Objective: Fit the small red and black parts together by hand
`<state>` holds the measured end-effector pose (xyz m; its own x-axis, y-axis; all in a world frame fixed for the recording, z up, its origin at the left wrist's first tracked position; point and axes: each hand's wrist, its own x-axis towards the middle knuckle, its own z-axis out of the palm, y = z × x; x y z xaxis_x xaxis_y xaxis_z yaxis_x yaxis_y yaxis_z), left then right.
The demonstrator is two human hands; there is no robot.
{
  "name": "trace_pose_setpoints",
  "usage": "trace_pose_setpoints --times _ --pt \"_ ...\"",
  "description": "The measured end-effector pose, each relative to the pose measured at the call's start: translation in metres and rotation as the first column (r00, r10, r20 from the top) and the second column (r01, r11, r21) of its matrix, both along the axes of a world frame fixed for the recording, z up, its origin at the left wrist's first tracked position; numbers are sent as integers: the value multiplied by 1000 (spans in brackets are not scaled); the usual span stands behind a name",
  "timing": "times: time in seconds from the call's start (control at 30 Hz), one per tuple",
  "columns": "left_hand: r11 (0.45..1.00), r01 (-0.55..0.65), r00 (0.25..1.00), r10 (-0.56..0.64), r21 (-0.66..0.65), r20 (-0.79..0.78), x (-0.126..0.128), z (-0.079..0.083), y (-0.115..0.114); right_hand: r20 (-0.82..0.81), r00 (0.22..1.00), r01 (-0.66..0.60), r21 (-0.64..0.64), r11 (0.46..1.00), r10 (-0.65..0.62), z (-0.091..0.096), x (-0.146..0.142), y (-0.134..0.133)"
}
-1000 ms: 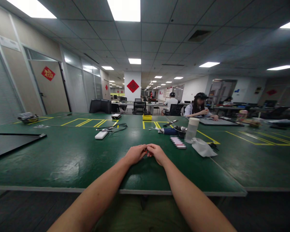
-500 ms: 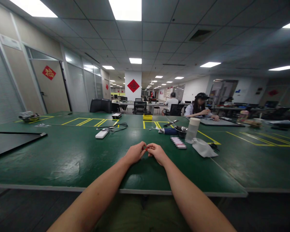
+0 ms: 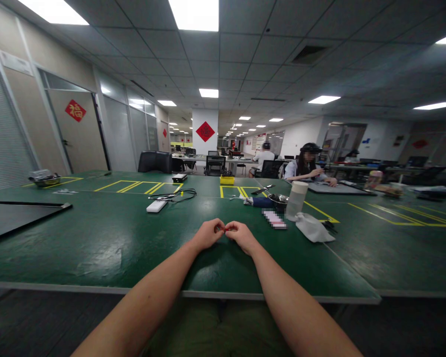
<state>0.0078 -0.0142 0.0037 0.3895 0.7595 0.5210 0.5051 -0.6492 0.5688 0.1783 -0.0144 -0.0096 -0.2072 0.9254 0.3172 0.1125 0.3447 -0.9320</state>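
Both of my arms reach forward over a green table [image 3: 96, 243]. My left hand [image 3: 207, 233] and my right hand [image 3: 241, 236] meet fingertip to fingertip just above the tabletop. Between the pinched fingers sits a tiny red object [image 3: 225, 229], too small to name. Both hands have their fingers curled closed around it.
Beyond my hands lie a white remote [image 3: 156, 206], a black cable [image 3: 178, 195], a pale bottle [image 3: 296, 200], a metal bowl [image 3: 278, 200], a white cloth [image 3: 312, 227] and a yellow box [image 3: 226, 180]. A black board [image 3: 18, 218] lies at the left. A person [image 3: 307, 163] sits at the far right.
My hands rose slightly from the table and the small red object came into view between the fingertips. The pinch has tightened a little.
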Motion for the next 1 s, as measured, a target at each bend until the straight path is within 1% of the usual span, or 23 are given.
trace_pose_setpoints --times 0.1,0.17,0.23,0.33,0.43,0.57,0.7,0.8,1.0 --pt "1000 -1 1000 0 6 14 -1 -2 2 -4 1000 -11 -7 1000 11 -2 0 3" --pt "1000 6 999 -6 -8 32 -1 -3 5 -10 1000 6 -16 1000 -6 -3 0 4" --pt "998 26 998 -23 -49 57 -2 -4 7 -15 999 29 -27 999 -30 -3 0 4" --pt "988 84 992 -70 -134 106 -4 -4 11 -23 999 33 -46 998 -34 0 0 3" --pt "970 141 973 -98 -200 209 -6 -6 16 -61 998 10 -61 998 -14 2 -1 1" --pt "934 220 916 -98 -282 389 -7 -9 20 -117 993 -12 -99 995 0 3 -3 -1" --pt "897 269 888 -90 -352 450 -6 -10 22 -141 990 -21 -113 993 5 4 -3 -2" --pt "899 260 888 -80 -352 452 -6 -10 21 -149 989 -41 -116 992 23 4 -3 -3" --pt "938 209 912 -86 -275 402 -8 -12 22 -89 995 -57 -88 994 49 3 -1 -2"
